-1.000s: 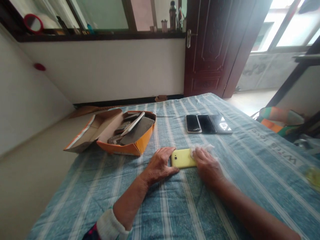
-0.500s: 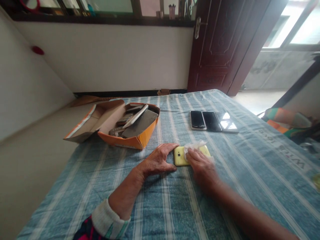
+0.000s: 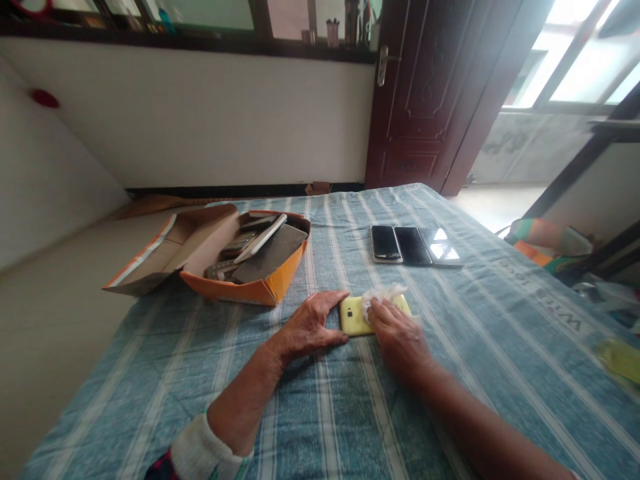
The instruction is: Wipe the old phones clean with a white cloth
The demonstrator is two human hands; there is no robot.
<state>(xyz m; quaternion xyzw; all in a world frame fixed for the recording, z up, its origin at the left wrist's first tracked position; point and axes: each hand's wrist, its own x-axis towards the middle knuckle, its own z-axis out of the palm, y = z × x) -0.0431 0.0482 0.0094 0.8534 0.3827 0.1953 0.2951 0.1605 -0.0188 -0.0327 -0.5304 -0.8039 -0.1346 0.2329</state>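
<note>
A yellow smartphone point(image 3: 354, 324) lies flat on the striped cloth, its camera side up. My left hand point(image 3: 315, 321) is at its left end, thumb at the near corner and fingers at the far corner, bracing it. Pressed against the phone's back is a thin white tissue point(image 3: 397, 291), bunched under the fingers of my right hand point(image 3: 400, 330). The tissue and that hand cover much of the phone's right half. Beyond them, three phones lie side by side: one with a light frame point(image 3: 385, 244), a black one point(image 3: 412, 245) and one reflecting the window point(image 3: 440, 247).
An orange cardboard box point(image 3: 280, 273) with its lid open holds several old phones, to the left of my hands. A blue striped cloth point(image 3: 320, 400) covers the surface. Something yellow point(image 3: 619, 359) lies at the right edge. Behind stands a dark red door point(image 3: 420, 100).
The whole view has shifted slightly, so things appear a little further left. My right hand stays on the tissue over the phone, and my left hand stays at the phone's left end.
</note>
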